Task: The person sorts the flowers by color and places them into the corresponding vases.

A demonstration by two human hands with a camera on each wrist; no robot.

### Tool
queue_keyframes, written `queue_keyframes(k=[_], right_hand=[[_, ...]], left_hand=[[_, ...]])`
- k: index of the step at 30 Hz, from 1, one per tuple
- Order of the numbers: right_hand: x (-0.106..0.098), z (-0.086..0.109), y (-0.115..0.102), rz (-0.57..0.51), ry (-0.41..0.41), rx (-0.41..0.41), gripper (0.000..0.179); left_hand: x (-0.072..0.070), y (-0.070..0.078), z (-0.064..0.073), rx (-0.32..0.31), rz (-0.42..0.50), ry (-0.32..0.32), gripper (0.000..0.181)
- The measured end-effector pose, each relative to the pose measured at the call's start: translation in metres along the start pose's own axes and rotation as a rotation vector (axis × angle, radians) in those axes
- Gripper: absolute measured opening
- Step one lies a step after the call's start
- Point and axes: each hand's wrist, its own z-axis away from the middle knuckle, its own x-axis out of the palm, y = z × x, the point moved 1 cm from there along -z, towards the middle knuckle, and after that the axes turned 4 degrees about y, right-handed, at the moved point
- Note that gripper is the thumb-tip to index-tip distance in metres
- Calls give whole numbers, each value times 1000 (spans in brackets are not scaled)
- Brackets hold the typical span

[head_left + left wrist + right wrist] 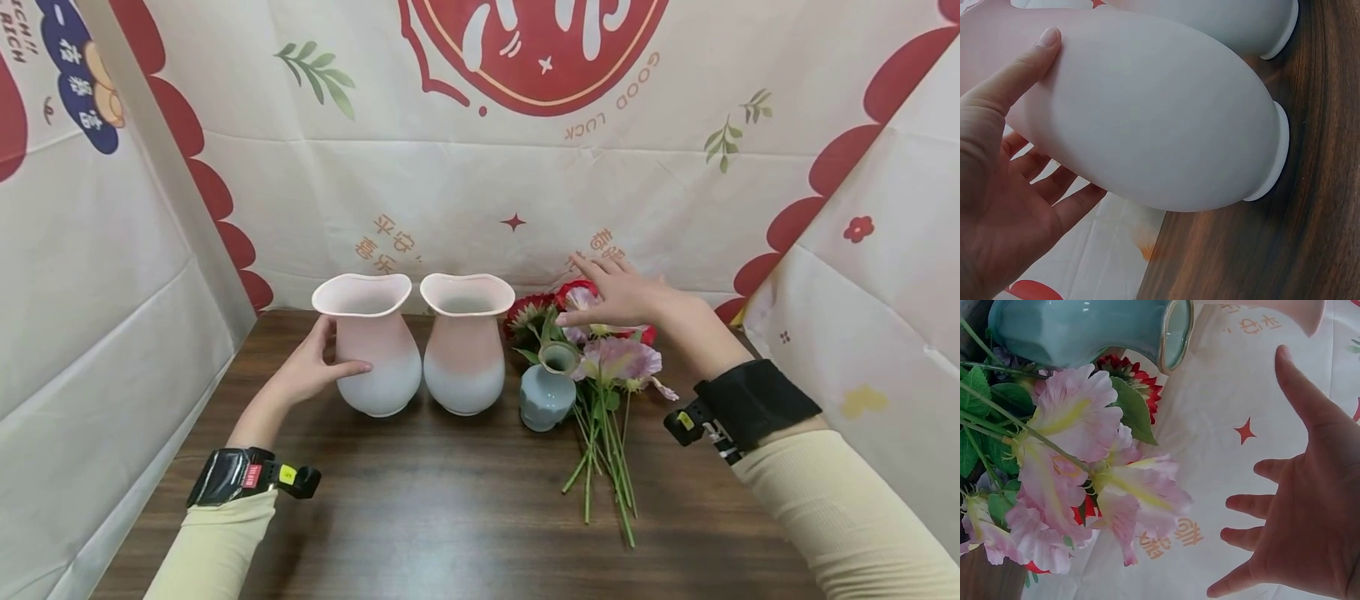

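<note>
My left hand (311, 364) is at the left side of a pink-and-white vase (382, 367) with a wavy rim, standing upright on the table. Its thumb lies across the front of the vase and the other fingers reach around behind, as the left wrist view also shows. Over the bunch of artificial flowers (618, 360), my right hand (618, 293) hovers with fingers spread and nothing in it. Pink, lilac and red blooms show there, their green stems pointing toward me. Beside them stands a small blue-green vase (547, 398) with its mouth free of stems.
A second, matching pink-and-white vase (465, 358) stands just right of the first. All of this is on a dark wooden table (420, 508). Printed white cloth (450, 200) walls the table off at the back and both sides, close behind the vases and blooms.
</note>
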Motion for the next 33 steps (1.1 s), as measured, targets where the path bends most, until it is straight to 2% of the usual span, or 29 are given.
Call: queue_keyframes(k=[7, 17, 25, 33], right_hand=[[4, 3, 12, -64, -10, -42, 106], [6, 15, 27, -114, 82, -116, 73], [9, 33, 33, -219, 163, -82, 60], [26, 40, 42, -246, 166, -100, 45]], left_hand=[[3, 0, -1, -1, -28, 2, 96], [4, -2, 3, 10, -27, 26, 92], [3, 0, 4, 28, -23, 21, 93], [5, -2, 3, 45, -27, 12, 94]])
